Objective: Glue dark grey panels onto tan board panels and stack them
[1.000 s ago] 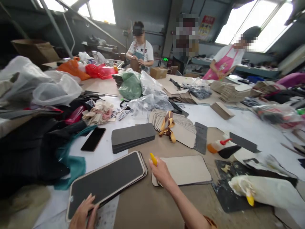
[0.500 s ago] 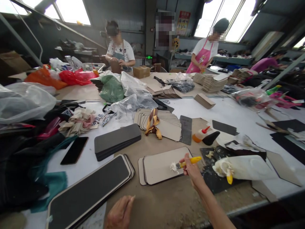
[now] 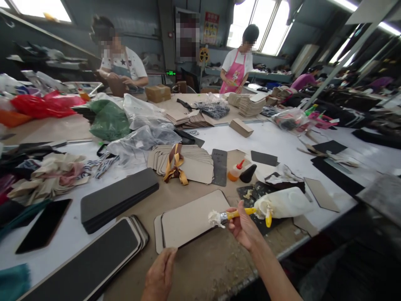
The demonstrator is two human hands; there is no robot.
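We logged the right hand (image 3: 242, 228) closed on a brush (image 3: 234, 215), thumb and fingers pinching the yellow handle. The brush lay nearly level, long axis left to right, handle end toward the white glue jug (image 3: 283, 202), bristles pointing left. The bristles carried a lump of white paste and hung at the right end of the beige board stack (image 3: 191, 217); we could not tell whether they touched it.

That board stack sat on the brown paper (image 3: 200, 267) covering this part of the bench (image 3: 275, 144). It lay left of the right hand and a little farther from us. Its long axis ran from near-left to far-right, so the brush lined up roughly along it, not across.

The left hand (image 3: 159, 276) was low in the view, fingers together, palm down, holding nothing. Its fingertips were just beside the stack's near-left corner; contact was unclear. So the left hand was nearer the near-left corner and the right hand nearer the right end.

The jug lay on its side just right of the brush hand. A dark-faced panel stack (image 3: 90, 263) lay left of the left hand, with a grey foam stack (image 3: 119, 198) beyond it. Other people worked at the far side, well apart.
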